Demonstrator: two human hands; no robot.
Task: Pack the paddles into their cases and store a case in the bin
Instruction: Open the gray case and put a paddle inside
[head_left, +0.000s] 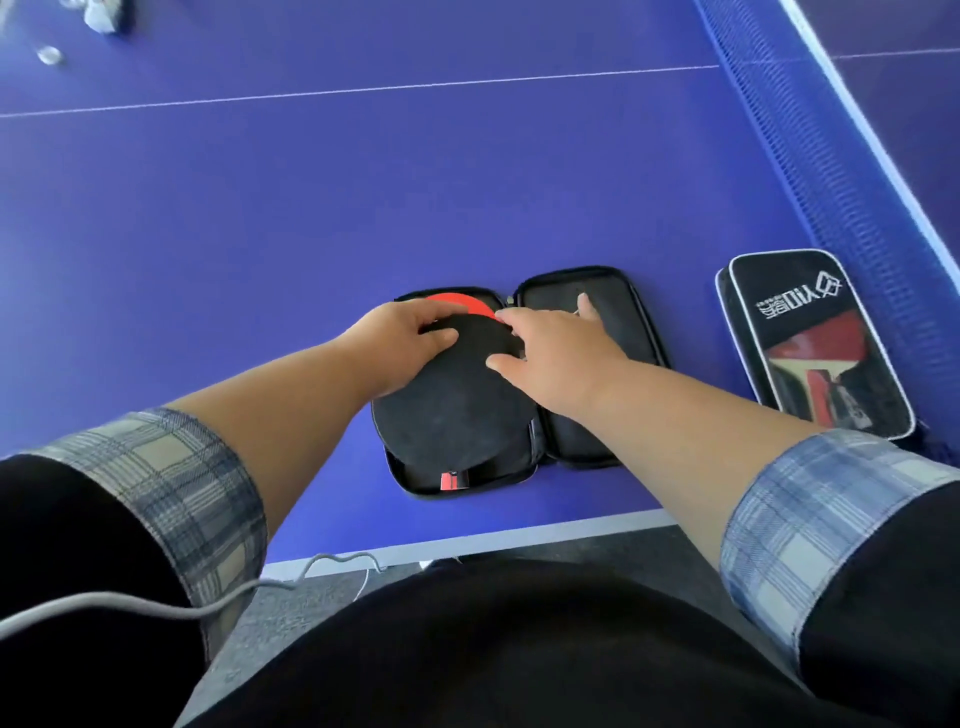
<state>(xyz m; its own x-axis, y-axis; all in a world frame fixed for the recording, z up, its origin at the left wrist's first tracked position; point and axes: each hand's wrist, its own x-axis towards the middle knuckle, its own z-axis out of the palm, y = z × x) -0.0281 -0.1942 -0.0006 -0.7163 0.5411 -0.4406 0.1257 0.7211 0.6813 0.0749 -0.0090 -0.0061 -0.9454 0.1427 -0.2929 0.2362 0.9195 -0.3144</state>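
Packing: left hand grips black paddle in open case — right hand spread flat (steadying). Next, judged: close, zip.

a blue table with white lines fills the view; its net runs along the right. grey floor shows below the near edge.

A violet-blue tabletop fills most of the view, crossed by a thin white line and bounded on the right by a blue net with a white upper band. A few small, pale, blurred objects lie at its far left corner. Below the near edge are grey carpeted floor and a grey cable that curves across the lower left.
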